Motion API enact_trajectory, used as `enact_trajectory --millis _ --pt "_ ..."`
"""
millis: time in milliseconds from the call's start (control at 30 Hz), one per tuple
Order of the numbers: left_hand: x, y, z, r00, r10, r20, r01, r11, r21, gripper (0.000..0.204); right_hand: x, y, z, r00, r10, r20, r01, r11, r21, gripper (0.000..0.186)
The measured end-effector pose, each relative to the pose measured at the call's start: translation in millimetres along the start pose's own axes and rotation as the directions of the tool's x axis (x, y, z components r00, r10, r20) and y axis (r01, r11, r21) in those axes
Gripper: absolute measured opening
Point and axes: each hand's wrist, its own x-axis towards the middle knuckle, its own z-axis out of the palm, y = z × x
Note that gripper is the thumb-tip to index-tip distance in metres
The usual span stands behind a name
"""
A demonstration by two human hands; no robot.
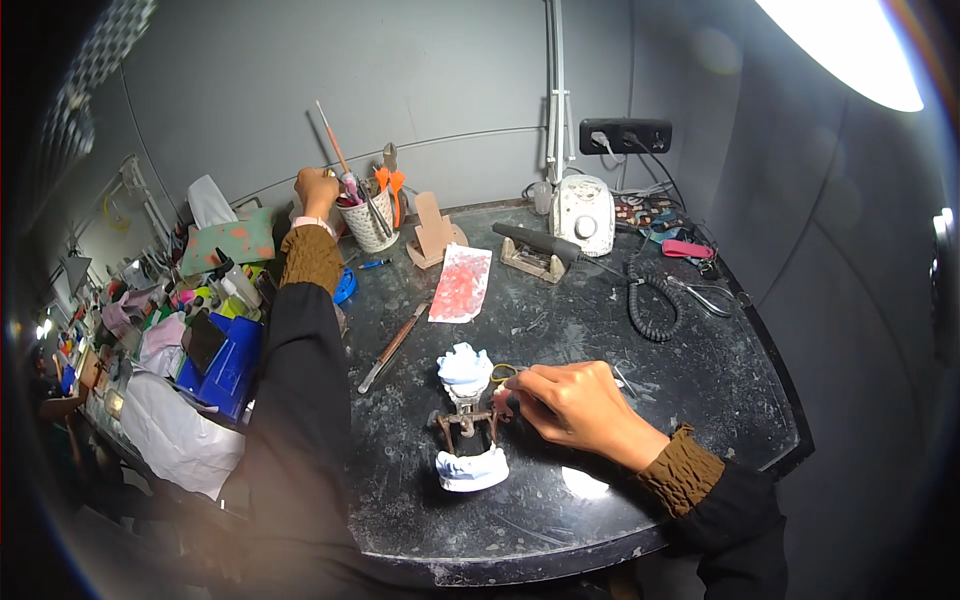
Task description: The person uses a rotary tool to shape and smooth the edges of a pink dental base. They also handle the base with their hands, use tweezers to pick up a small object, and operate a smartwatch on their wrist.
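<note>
A dental articulator [466, 420] lies opened out on the black desk, with a pale plaster jaw model [465, 368] at its far end and another plaster model [473, 470] at its near end. My right hand [582, 412] is just right of it, fingers curled closed around a small pinkish and dark piece whose kind I cannot make out. Far to the left, my left hand [317, 190] is beside a white tool cup [370, 226], its fingers bent closed; what they hold, if anything, is hidden.
A wax knife [395, 348] and a red-smeared paper [461, 284] lie beyond the articulator. Further back are a handpiece [536, 241], its white control box [583, 216], a coiled cord [654, 308] and pliers [703, 298]. Clutter and a blue bin [225, 368] fill the left side.
</note>
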Motion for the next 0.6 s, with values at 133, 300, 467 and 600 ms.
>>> enact_trajectory --millis 133,300,467,600 --pt "-3.2 19.4 -3.7 0.991 -0.058 0.121 0.053 0.998 0.043 0.008 -1.2 2.4 1.4 1.000 0.023 0.020 -0.023 1.000 -0.007 0.012" --pt "-7.1 38.8 -13.8 0.985 -0.081 0.150 0.099 0.988 -0.116 0.019 -1.8 2.8 0.5 1.000 0.018 0.019 -0.018 1.000 0.021 0.010" --pt "-3.2 21.9 -13.2 0.989 0.005 0.149 0.015 0.991 -0.137 0.025 -0.9 0.7 0.6 0.999 0.023 0.042 -0.023 1.000 0.007 0.010" --pt "-5.2 20.3 -10.7 0.987 0.080 0.139 -0.070 0.995 -0.076 0.023 -1.1 2.0 0.8 0.997 0.039 0.063 -0.039 0.999 -0.006 0.011"
